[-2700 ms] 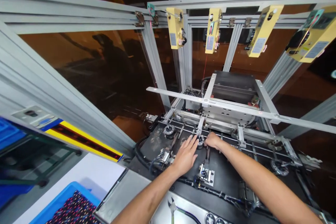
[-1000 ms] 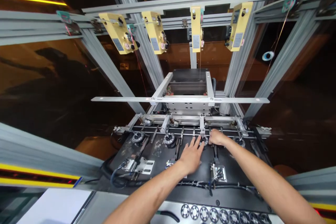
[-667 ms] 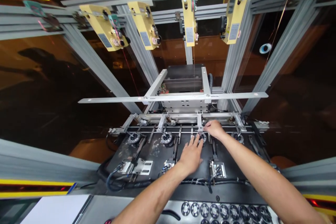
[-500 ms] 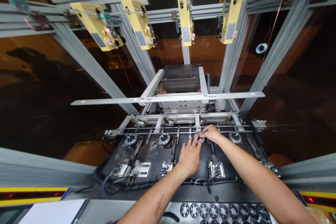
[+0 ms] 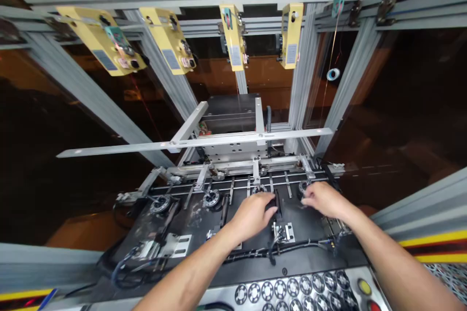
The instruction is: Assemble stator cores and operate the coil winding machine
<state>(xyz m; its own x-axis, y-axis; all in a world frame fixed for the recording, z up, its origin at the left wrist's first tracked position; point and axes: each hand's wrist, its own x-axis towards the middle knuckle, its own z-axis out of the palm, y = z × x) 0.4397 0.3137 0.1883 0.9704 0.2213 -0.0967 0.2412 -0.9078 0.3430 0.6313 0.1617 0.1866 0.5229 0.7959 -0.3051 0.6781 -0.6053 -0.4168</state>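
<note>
My left hand (image 5: 254,215) hovers over the black machine bed (image 5: 197,216), thumb and fingers apart, with nothing in it. Just beyond its fingertips sits the third round slotted metal core (image 5: 260,188), partly covered by the hand. My right hand (image 5: 324,199) is at the rightmost slotted core (image 5: 302,187), its fingers drawn together by the near edge. What they pinch, if anything, is hidden. Two more slotted cores, one at the far left (image 5: 160,203) and one left of centre (image 5: 211,198), rest on their own stations.
Several yellow wire tensioners (image 5: 233,41) hang from the upper frame. A long flat bar (image 5: 120,149) crosses above the stations. In front, a tray (image 5: 228,296) holds rows of slotted cores (image 5: 267,290). A yellow button (image 5: 364,286) is right of it; cables (image 5: 251,254) cross the bed.
My right hand has left the third core and moved right to the rightmost one. My left hand has drawn back slightly from the third core. The whole view has shifted right.
</note>
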